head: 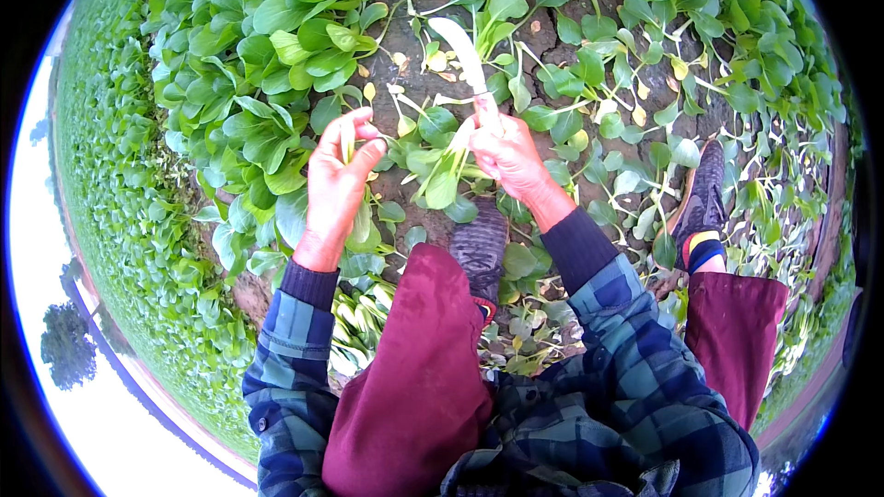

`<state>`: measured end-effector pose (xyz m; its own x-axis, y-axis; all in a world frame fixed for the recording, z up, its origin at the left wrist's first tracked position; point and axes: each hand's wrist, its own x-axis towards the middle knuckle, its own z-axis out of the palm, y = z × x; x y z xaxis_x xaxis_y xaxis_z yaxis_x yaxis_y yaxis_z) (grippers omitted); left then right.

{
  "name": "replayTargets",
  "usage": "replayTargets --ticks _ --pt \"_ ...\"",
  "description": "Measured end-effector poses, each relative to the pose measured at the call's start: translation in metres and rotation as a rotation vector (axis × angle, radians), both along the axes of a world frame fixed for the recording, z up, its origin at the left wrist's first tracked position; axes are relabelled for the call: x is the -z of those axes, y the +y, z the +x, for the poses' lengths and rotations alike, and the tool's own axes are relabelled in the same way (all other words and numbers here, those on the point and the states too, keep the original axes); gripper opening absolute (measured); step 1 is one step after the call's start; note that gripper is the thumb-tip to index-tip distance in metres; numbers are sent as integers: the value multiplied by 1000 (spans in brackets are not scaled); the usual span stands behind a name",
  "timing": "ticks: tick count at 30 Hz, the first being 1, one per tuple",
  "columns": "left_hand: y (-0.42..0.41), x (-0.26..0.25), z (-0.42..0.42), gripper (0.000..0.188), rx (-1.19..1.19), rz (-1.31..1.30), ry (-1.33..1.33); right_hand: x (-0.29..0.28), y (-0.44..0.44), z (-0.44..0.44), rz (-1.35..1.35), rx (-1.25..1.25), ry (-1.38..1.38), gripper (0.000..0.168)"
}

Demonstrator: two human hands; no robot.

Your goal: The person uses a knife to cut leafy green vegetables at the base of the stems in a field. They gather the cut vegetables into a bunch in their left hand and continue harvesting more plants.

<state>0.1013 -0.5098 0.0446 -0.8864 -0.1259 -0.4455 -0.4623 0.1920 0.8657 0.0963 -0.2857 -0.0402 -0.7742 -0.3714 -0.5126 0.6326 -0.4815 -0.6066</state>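
Note:
My right hand [512, 156] grips the handle of a knife whose pale, curved blade [461, 52] points away from me. Beside its fingers a small leafy green plant [442, 176] hangs, pale stalk end up, apparently held in the same hand. To the left, my left hand [337, 183] has a pale green leaf stalk [347, 141] between its thumb and fingers. The hands are apart. Cut and loose leaves [436, 125] lie on the soil beneath them.
Dense leafy greens [262, 83] grow on the left and ahead. Several harvested plants [359, 321] lie by my left knee. Scattered leaves [608, 110] cover the soil at right. My shoes [480, 241] stand among the leaves.

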Motion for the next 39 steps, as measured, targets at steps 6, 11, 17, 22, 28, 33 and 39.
replayTargets --ticks 6,11,17,22,28,33,39 --pt "19 13 -11 41 58 302 -113 -13 -19 2 -201 -70 -79 18" --pt "37 20 -2 45 162 405 -316 -5 -23 2 -59 -12 -105 18" --pt "24 27 6 39 249 438 -449 -6 -26 7 43 -34 -92 26" --pt "-2 15 -14 31 24 366 -340 5 -2 5 180 -11 -108 33" --pt "-23 1 -42 29 98 142 -295 25 12 15 291 1 -73 29" --pt "-11 4 -77 32 668 -620 122 37 -3 1 446 -185 58 44" --pt "-25 31 -112 29 1026 -1459 227 49 -37 -44 743 -328 294 56"
